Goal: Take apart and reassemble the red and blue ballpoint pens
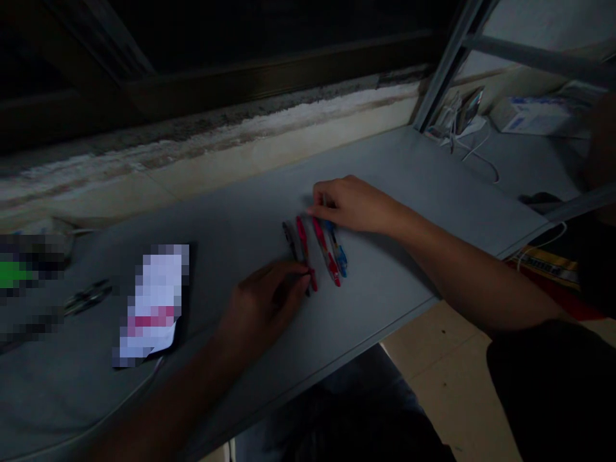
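Several pens lie side by side on the grey desk (231,244): a black pen (289,237), a slim red pen (301,239), a red pen with a clear barrel (328,256) and a blue pen (341,258). My left hand (262,295) pinches thumb and forefinger at the near end of the slim red pen, covering part of the black one. Over the far ends of the blue pen and the clear-barrelled red pen rests my right hand (349,200), its fingers curled in. What those fingers hold, if anything, is hidden.
A phone (156,301) with a lit, blurred screen lies to the left, a cable beside it. Dark blurred items sit farther left. Metal frame posts (445,70) rise at the right, with cables and a box (534,115) behind. A rough wall ledge borders the back.
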Demonstrator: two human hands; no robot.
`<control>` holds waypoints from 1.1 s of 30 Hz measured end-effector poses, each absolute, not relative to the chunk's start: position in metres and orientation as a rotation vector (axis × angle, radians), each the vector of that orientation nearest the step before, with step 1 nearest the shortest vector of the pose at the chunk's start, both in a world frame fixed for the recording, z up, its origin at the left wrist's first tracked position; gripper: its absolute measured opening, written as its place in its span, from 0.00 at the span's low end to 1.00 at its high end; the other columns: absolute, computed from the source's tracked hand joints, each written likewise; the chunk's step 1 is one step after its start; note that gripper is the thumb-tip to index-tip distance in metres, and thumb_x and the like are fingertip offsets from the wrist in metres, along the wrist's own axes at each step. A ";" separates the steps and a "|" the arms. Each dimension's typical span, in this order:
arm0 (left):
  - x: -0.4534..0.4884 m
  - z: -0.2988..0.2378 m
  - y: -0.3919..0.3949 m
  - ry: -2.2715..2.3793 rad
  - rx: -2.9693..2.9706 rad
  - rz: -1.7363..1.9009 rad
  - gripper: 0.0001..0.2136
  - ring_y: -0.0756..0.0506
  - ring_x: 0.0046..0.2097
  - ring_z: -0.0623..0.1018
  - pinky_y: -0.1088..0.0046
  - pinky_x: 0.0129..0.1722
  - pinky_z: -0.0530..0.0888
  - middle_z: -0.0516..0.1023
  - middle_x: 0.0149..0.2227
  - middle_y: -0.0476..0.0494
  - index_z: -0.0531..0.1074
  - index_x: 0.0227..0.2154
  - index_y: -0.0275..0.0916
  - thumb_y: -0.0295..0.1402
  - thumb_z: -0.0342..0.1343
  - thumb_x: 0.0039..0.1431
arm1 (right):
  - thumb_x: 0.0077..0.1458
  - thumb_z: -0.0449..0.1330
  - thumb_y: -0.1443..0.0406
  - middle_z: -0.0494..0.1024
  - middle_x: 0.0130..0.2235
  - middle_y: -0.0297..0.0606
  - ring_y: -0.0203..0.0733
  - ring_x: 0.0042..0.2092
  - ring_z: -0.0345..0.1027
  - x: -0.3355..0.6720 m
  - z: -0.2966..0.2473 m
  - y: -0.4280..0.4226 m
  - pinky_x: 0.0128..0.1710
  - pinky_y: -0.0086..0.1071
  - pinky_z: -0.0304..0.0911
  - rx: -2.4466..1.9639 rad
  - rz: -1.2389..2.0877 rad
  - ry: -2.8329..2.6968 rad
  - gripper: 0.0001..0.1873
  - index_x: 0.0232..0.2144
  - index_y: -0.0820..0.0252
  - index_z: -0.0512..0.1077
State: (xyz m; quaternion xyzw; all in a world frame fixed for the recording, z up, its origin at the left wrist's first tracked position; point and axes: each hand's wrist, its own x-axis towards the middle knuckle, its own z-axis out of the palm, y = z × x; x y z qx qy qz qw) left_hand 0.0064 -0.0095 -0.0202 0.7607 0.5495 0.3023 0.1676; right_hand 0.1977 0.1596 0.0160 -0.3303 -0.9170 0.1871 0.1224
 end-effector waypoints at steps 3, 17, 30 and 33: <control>0.007 -0.023 -0.008 1.539 2.235 0.761 0.08 0.49 0.32 0.76 0.72 0.34 0.71 0.79 0.36 0.46 0.76 0.42 0.38 0.34 0.54 0.70 | 0.71 0.54 0.62 0.77 0.38 0.41 0.39 0.39 0.68 0.192 0.014 0.152 0.42 0.31 0.57 -0.561 0.617 -2.754 0.12 0.43 0.62 0.75; 0.011 -0.027 -0.009 1.538 2.352 0.723 0.11 0.46 0.32 0.73 0.68 0.35 0.72 0.75 0.33 0.44 0.75 0.43 0.35 0.39 0.58 0.68 | 0.65 0.55 0.66 0.79 0.39 0.40 0.41 0.36 0.69 0.185 0.007 0.122 0.38 0.35 0.54 -0.677 0.314 -2.976 0.06 0.39 0.60 0.73; 0.011 -0.022 -0.012 1.533 2.195 0.812 0.22 0.48 0.29 0.73 0.71 0.30 0.70 0.71 0.29 0.50 0.70 0.53 0.35 0.46 0.60 0.66 | 0.48 0.64 0.71 0.72 0.25 0.28 0.35 0.25 0.64 0.183 0.012 0.123 0.28 0.30 0.56 -0.889 1.139 -2.320 0.13 0.35 0.57 0.64; 0.010 -0.020 -0.014 1.511 2.102 0.880 0.33 0.49 0.30 0.74 0.74 0.28 0.70 0.72 0.33 0.49 0.62 0.60 0.36 0.51 0.65 0.60 | 0.50 0.65 0.71 0.71 0.24 0.25 0.34 0.23 0.63 0.182 0.016 0.122 0.23 0.29 0.55 -0.780 1.556 -2.028 0.20 0.44 0.56 0.63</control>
